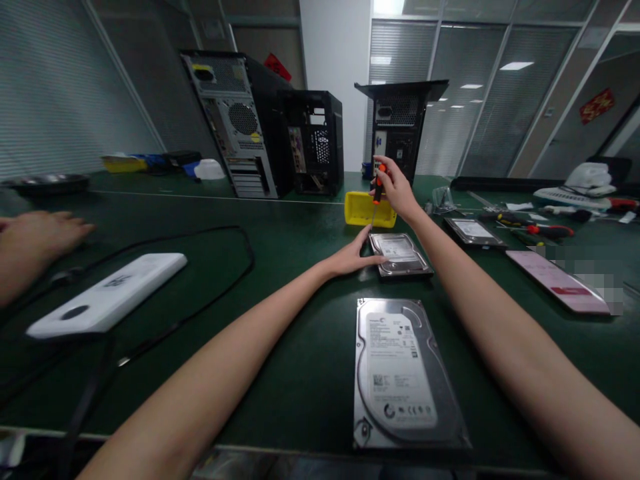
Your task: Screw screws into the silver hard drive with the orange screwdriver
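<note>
My right hand [395, 185] is closed around the handle of an orange and black screwdriver [379, 189]. Its shaft points down to the far left corner of a hard drive [399, 251] lying label side up on the table. At that drive's left side, my left hand [354, 257] grips it, thumb over the near part and index finger by the corner where the screwdriver tip is. Whether the tip sits in a screw is too small to tell. Nearer to me, a larger-looking hard drive [405, 373] with a white label lies flat.
Behind the screwdriver is a yellow tray [354, 212]. Computer cases [263, 127] stand at the back. On the right are another hard drive [473, 232], a pink phone [557, 280] and tools [550, 231]. A white power bank-like block [113, 293], a cable [250, 257] and another person's hand [40, 247] are left.
</note>
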{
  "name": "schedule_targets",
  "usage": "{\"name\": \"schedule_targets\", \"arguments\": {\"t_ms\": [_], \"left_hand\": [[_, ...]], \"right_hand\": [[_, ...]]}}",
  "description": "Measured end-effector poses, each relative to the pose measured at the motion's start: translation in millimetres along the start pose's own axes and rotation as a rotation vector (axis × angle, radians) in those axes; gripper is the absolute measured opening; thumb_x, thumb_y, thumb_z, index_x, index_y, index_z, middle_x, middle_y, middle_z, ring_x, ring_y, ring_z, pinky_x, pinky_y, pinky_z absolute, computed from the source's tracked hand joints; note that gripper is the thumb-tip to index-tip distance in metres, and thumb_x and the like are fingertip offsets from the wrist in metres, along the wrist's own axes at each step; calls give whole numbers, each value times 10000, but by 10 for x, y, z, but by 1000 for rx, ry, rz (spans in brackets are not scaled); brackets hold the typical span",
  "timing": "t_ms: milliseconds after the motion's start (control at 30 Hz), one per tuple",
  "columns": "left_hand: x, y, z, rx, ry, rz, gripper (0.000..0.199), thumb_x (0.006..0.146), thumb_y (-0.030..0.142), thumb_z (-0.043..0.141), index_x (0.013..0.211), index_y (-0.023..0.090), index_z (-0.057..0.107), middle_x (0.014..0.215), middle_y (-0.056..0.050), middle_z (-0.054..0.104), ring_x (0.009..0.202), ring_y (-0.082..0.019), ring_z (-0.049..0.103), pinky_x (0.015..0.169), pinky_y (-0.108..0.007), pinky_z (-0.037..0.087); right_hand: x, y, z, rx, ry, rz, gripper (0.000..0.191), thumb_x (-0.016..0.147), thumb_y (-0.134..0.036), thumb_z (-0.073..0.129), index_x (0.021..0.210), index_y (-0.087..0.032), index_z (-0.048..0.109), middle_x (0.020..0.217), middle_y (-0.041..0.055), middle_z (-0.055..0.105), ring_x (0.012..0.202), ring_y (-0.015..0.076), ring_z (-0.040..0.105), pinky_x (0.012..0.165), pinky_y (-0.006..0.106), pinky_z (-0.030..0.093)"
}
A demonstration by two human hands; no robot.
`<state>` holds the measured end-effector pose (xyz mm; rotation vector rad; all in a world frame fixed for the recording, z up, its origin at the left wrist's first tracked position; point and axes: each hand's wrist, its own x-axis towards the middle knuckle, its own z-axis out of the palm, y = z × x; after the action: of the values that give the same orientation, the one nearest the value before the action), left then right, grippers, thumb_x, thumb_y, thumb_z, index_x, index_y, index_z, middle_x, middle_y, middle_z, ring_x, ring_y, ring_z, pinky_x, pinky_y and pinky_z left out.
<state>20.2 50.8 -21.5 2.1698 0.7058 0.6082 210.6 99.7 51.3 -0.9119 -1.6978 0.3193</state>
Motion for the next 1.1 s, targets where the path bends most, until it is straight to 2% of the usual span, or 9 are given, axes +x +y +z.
{"name": "schedule_targets", "arguments": {"t_ms": [200,367,633,933,1100], "left_hand": [[-17,41,9,-10,-3,-10,1159,712,568,713,1545,160,18,1608,-163,69,1477,-301,134,1210,-442,119],[-26,77,3,-5,-12,-23,1164,717,572,706,1541,126,17,1607,-175,58,1478,-292,136,1209,-415,134],[-32,82,1,0,-8,-33,1172,716,578,704,1539,106,16,1603,-187,76,1476,-300,141,1207,-416,134],[-12,61,8,11,-8,-22,1165,721,567,703,1539,120,4,1604,-186,73,1478,-290,139,1208,-424,127],[-14,37,6,12,-10,-19,1165,719,589,697,1540,131,9,1604,-181,82,1477,-287,145,1209,-418,126]], "right_hand": [[-81,-151,42,-75,106,10,528,931,-617,329,1372,-332,392,1066,80,616,823,215,692,734,402,590],[-68,-180,22,-146,70,-19,495,934,-593,344,1346,-325,404,1100,80,610,832,214,689,739,406,583],[0,-183,48,-172,55,19,426,940,-532,390,1283,-288,455,1056,91,629,799,222,694,736,425,575],[83,-199,12,-329,86,-11,352,901,-482,497,1154,-239,530,965,78,630,879,246,660,795,450,549],[129,-189,-23,-407,105,-4,333,879,-462,534,1114,-227,548,903,71,629,864,252,633,803,469,520]]}}
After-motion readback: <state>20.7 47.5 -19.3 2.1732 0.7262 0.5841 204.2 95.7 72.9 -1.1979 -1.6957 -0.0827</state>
